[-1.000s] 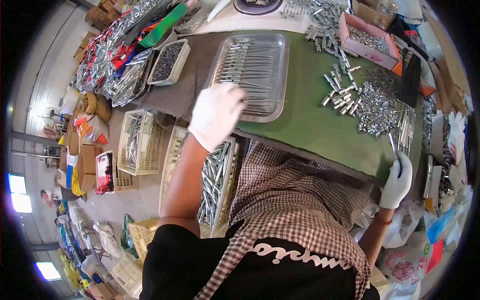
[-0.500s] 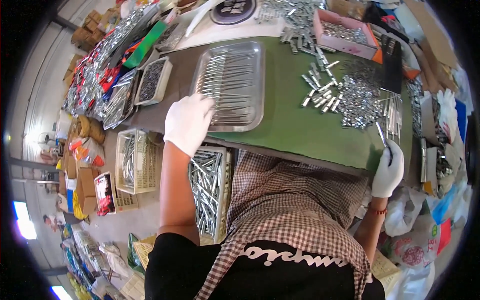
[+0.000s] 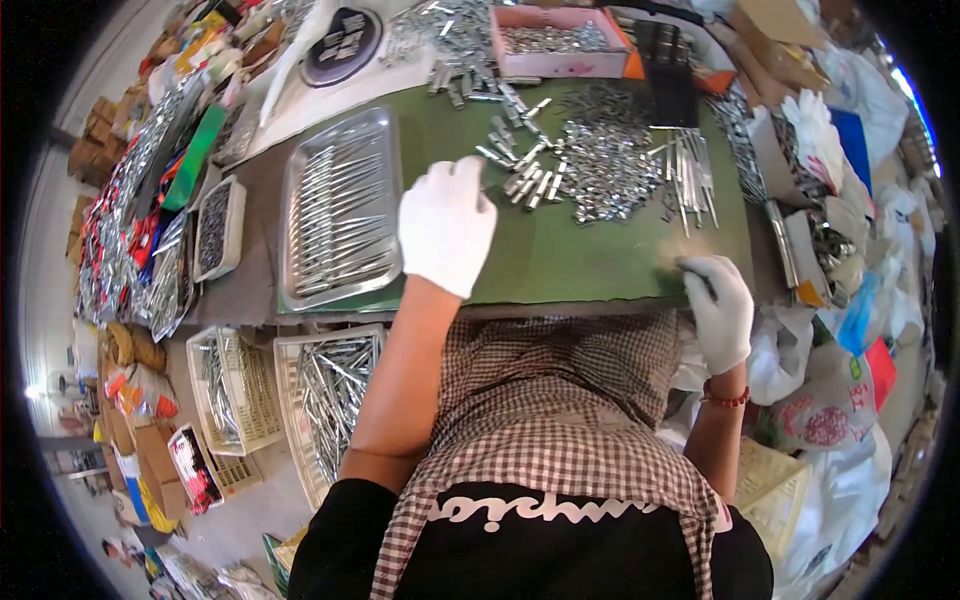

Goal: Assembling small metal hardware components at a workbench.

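Head view: a person in a checked apron leans over a green mat [image 3: 600,250] on a worktable, both hands in white gloves.

Left hand: the left hand [image 3: 447,225] hovers palm-down over the mat, just right of the metal tray [image 3: 340,215]; its fingers are loosely spread and slightly curled, reaching toward the loose metal pieces. Seen from the back, the palm is hidden, so I cannot tell whether anything lies inside it.

Right hand: the right hand [image 3: 718,305] sits at the near right edge of the mat, fingers curled inward in a narrow grip. A thin dark sliver shows by the fingertips, too small to name; whether it is pinched I cannot tell.

Metal pieces: a heap of small silvery metal pieces [image 3: 600,170] lies on the far middle of the mat, with stubby cylinders [image 3: 520,175] scattered at its left, just beyond the left hand's fingertips.

Rods: a bundle of thin silvery rods [image 3: 690,175] lies to the right of the heap, roughly parallel.

Tray: the metal tray holds rows of long slender parts laid side by side, resting on the mat's left end.

Pink box: a pink box [image 3: 560,45] of small metal parts stands at the far edge of the mat.

Baskets: two pale plastic baskets [image 3: 290,400] filled with long metal parts sit below the table edge, to the person's left.

Small tray: a white small tray [image 3: 218,228] of dark bits stands left of the metal tray.
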Available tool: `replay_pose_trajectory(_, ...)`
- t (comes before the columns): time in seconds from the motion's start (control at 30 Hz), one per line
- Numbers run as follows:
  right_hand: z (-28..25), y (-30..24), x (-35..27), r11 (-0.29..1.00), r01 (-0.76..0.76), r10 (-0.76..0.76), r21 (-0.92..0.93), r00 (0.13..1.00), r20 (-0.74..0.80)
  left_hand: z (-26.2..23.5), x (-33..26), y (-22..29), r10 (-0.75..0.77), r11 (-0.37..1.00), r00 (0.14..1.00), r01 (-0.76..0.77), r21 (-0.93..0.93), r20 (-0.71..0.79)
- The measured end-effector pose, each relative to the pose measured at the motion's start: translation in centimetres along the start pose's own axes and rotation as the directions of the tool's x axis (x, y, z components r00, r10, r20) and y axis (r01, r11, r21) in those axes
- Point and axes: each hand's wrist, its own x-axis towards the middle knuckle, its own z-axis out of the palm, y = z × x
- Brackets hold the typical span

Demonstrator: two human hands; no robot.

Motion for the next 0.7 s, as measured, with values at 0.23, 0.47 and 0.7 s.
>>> replay_pose_trajectory(0.23,0.2,-0.8,0.1,0.995,0.048,-0.042,-0.092,0.997,0.063,-1.4,-1.5,7.8,0.413,0.884,0.901,-0.362,-0.295,0.130)
replay_pose_trajectory(0.47,0.3,-0.6,0.1,0.969,0.154,-0.144,-0.191,0.988,0.064,0.8,-3.9,9.1,0.280,0.858,0.954,-0.199,-0.474,0.107)
replay_pose_trajectory(0.7,0.9,-0.2,0.5,0.955,0.197,-0.175,-0.220,0.978,0.117,1.5,-4.8,8.9,0.248,0.861,0.964,-0.174,-0.478,0.097)
